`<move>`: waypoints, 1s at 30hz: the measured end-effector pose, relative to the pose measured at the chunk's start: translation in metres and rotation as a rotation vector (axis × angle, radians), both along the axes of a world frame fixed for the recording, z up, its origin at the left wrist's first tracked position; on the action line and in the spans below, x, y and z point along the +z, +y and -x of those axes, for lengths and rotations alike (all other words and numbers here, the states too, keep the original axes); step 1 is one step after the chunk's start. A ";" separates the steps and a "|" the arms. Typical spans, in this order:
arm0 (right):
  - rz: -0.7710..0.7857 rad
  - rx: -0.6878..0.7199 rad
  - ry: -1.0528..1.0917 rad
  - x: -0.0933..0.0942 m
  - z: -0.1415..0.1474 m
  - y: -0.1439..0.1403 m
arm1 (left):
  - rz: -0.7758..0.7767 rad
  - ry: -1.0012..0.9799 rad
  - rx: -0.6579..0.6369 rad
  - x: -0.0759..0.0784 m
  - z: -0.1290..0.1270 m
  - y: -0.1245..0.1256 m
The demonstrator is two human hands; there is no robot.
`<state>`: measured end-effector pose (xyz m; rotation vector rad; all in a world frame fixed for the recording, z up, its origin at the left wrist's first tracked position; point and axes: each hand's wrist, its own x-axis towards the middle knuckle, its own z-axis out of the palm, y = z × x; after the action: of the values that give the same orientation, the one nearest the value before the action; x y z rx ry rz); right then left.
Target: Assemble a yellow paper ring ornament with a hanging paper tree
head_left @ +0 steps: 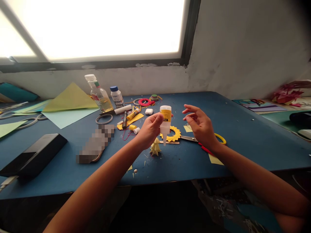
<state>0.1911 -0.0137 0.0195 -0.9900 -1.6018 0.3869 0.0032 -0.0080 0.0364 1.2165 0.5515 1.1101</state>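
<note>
My left hand [148, 130] grips a small white glue bottle [166, 123] with a yellow label, turned upside down so its nozzle points at the table. Just below and left of the nozzle stands a small folded yellow paper tree [155, 147]. My right hand [200, 126] hovers to the right of the bottle with its fingers spread and nothing in it. Behind the bottle lies a yellow paper ring with pointed petals [175, 133]. Scissors with yellow and red handles [213, 142] lie under my right wrist.
On the blue table [243, 136] stand a clear bottle of yellowish liquid [98, 94] and a white jar with a blue cap [117, 96]. A glue stick [132, 114], red paper ring [145, 102], yellow and green paper sheets [70, 98] and a black box [34, 157] lie left.
</note>
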 end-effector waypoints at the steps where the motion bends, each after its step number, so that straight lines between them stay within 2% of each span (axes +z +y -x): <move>1: 0.013 0.009 -0.004 0.000 0.000 -0.001 | 0.001 0.003 -0.002 0.000 0.000 0.000; 5: -0.039 0.063 -0.069 0.000 0.000 -0.006 | 0.002 0.028 -0.001 -0.001 -0.002 0.000; 11: -0.403 0.142 -0.192 0.003 0.007 -0.017 | -0.007 0.094 0.021 -0.004 -0.005 -0.002; 14: -0.507 0.167 -0.241 0.004 0.010 -0.019 | 0.001 0.125 0.016 -0.008 -0.007 -0.002; 20: -0.547 0.137 -0.291 0.002 0.010 -0.017 | -0.038 0.164 0.014 -0.013 -0.010 -0.001; 30: -0.573 0.094 -0.311 0.001 0.011 -0.016 | -0.121 0.169 -0.003 -0.008 -0.011 -0.002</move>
<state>0.1801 -0.0292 0.0209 -0.5500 -1.8942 -0.1752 0.0137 -0.0098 0.0283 1.4247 0.6173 1.0564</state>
